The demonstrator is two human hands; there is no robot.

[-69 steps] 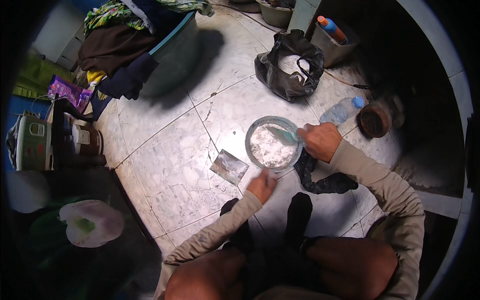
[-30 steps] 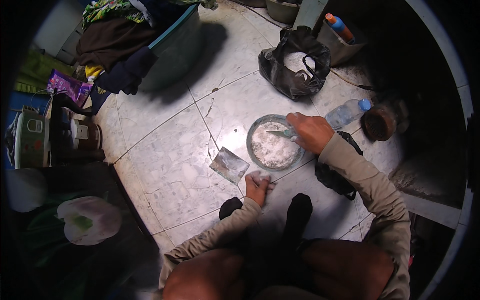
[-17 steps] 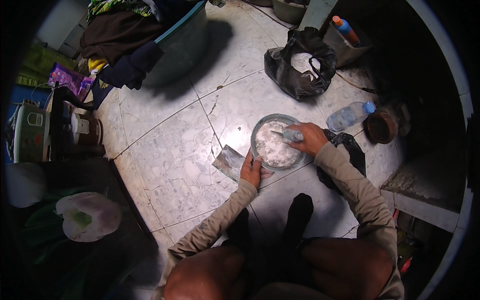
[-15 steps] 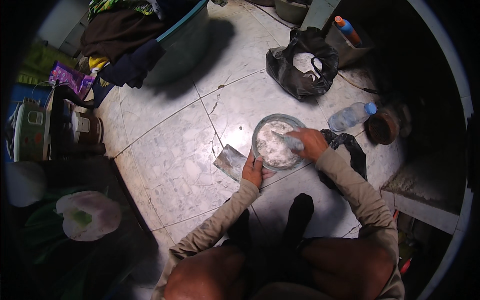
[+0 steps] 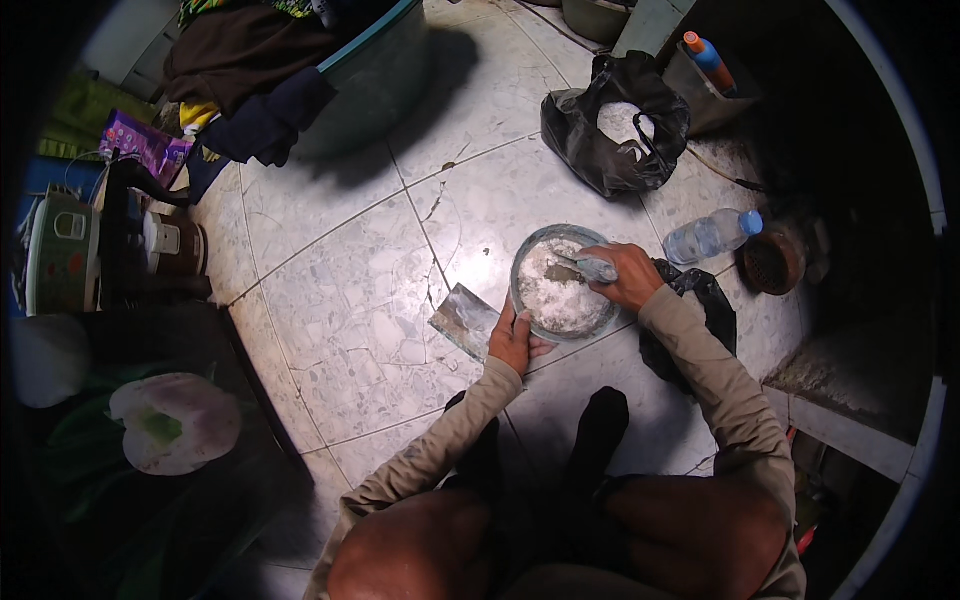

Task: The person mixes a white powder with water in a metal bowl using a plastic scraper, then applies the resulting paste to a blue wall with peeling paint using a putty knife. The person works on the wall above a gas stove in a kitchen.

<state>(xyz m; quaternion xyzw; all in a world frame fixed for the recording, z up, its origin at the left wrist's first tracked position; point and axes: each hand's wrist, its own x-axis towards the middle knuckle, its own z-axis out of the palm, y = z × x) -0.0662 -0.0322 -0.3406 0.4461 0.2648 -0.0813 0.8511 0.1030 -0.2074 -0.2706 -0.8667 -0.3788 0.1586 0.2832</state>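
Note:
A round bowl (image 5: 524,262) of white powder stands on the tiled floor in front of my knees. My left hand (image 5: 514,339) grips the bowl's near rim. My right hand (image 5: 627,275) is shut on a small trowel-like tool (image 5: 583,269) whose tip is in the powder. A flat metal scraper blade (image 5: 463,319) lies on the floor just left of the bowl, beside my left hand.
A black plastic bag (image 5: 612,125) with white powder sits beyond the bowl. A clear water bottle (image 5: 710,235) with a blue cap and a black cloth (image 5: 700,305) lie to the right. A basin of clothes (image 5: 330,50) is at upper left, appliances (image 5: 70,250) at far left.
My left hand moved from the floor up to the bowl's near rim. My right hand shifted the tool across the powder. The view drifted slightly.

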